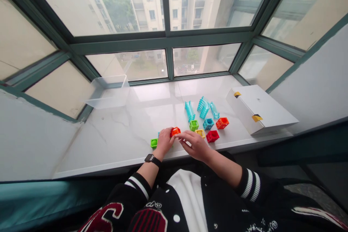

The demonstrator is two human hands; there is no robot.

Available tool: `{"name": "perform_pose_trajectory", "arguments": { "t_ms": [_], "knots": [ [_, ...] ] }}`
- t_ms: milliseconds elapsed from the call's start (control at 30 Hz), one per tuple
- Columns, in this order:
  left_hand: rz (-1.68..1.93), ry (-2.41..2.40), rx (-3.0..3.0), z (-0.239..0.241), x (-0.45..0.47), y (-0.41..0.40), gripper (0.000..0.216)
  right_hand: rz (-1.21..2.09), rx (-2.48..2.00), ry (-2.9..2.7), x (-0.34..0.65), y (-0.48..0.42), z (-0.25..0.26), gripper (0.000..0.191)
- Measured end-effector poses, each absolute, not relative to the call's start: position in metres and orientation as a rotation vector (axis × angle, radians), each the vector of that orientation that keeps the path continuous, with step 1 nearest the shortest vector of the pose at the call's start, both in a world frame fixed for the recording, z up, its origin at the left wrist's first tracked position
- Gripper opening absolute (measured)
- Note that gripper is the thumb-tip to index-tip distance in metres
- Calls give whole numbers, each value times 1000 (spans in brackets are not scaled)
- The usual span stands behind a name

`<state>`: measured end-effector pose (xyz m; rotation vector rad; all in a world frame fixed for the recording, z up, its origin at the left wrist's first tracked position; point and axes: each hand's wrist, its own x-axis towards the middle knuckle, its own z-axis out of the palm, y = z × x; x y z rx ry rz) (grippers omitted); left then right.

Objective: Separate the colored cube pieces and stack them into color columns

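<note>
Grey daylight came through a wide window with a green frame [165, 40], and tall apartment buildings stood outside it. Below the glass ran a white marble-look window sill [108, 137], and the person sat close to its edge. The left hand [164, 142] was curled and half closed, resting over the blocks, with a black smart watch [152, 159] on its wrist. I could not tell if it gripped something under the palm. The right hand [193, 145] was partly closed too, and its fingers [183, 136] stretched left, very near an orange hollow block [175, 131]. Whether they really held this block, the picture did not show clearly.

Just left of the left hand lay a small green block [154, 143]. To the right of the hands stood a lime block [194, 125], a yellow block [200, 133], a red block [212, 136], a teal block [208, 124] and an orange-red block [222, 123]. All these blocks were in a loose group on the sill. Behind them lay three ribbed turquoise plastic pieces [203, 107]. Farther right was a white cardboard box [258, 108] with yellow and black tape, and far left stood a clear plastic bin [107, 92].
</note>
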<state>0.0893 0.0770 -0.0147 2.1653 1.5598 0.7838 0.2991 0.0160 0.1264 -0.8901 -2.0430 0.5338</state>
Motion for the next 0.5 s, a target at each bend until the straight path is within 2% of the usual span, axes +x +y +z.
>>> {"name": "perform_pose_trajectory", "arguments": {
  "t_ms": [167,333,433,500],
  "knots": [
    [1051,1457,1963,-5,84,76,39,540,-933,-1969,304,13,120,33],
    [1294,1274,1694,35,83,68,47,499,-981,-1752,313,11,118,31],
    [1414,1091,1536,67,88,50,49,595,-1021,-1656,314,12,123,38],
    [1427,980,1477,85,93,35,47,702,-1034,-1638,311,13,126,49]
  ]
}}
